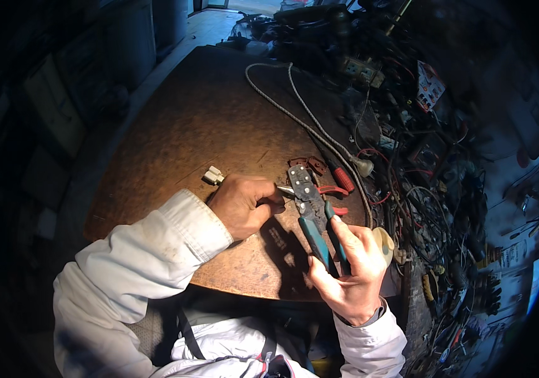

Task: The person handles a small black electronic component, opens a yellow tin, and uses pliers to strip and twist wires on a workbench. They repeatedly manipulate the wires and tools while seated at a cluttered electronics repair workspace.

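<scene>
My right hand (352,264) grips a crimping tool (314,227) by its teal handles, which stand a little apart. Its dark, riveted head points away from me, over the table. To its left, my left hand (245,205) is curled, thumb and forefinger close together. A white plug connector (213,175) sticks out behind that hand, and a short lead seems to run from it into the fist. What the fingertips pinch is hidden. Pliers with red handles (333,190) lie under the crimping tool, their silver jaws towards my left hand. Small brown connector housings (316,165) lie just beyond the tool's head.
A worn brown wooden table (193,118) carries a looped braided cord (293,115) with a pale plug (364,167). Near it lies a red ribbed tool handle (343,179). A pale yellow roll (383,244) sits behind my right hand. Tangled cables (411,203) crowd the right side.
</scene>
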`<action>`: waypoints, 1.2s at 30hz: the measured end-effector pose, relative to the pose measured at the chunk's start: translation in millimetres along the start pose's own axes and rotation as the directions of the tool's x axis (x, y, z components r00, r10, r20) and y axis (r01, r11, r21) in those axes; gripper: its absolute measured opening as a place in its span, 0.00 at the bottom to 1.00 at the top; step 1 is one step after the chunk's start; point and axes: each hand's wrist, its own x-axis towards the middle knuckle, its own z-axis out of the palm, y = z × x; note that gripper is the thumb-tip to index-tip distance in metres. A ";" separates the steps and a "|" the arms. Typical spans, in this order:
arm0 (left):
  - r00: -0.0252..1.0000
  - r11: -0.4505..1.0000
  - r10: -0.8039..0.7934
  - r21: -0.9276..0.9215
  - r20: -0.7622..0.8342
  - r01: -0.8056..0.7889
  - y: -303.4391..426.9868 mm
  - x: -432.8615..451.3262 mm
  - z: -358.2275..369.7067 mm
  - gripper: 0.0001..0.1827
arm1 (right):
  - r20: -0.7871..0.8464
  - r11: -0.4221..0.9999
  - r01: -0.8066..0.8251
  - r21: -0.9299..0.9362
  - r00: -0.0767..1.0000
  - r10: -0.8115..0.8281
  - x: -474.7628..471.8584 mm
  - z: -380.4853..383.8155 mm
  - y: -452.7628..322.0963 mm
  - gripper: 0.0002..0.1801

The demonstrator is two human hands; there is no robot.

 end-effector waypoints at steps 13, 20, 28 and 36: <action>0.999 1.000 -0.030 -0.011 -0.017 0.030 -0.3 -0.1 2.7 0.05 | 0.027 1.000 0.001 -0.027 1.000 0.000 -0.5 -0.7 -0.5 0.37; 1.000 1.000 -0.004 0.004 -0.024 0.004 0.4 0.7 2.3 0.04 | 0.042 1.000 0.017 -0.026 0.999 -0.016 1.1 -3.1 -1.5 0.37; 1.000 1.000 -0.003 -0.005 -0.024 0.003 1.6 -0.1 2.3 0.03 | 0.021 1.000 0.015 -0.024 1.000 -0.014 1.7 -2.4 -1.7 0.37; 0.998 0.998 -0.058 -0.024 -0.016 0.058 6.6 0.1 2.2 0.04 | -0.031 0.999 0.034 -0.039 0.999 -0.035 -3.1 -2.1 1.1 0.37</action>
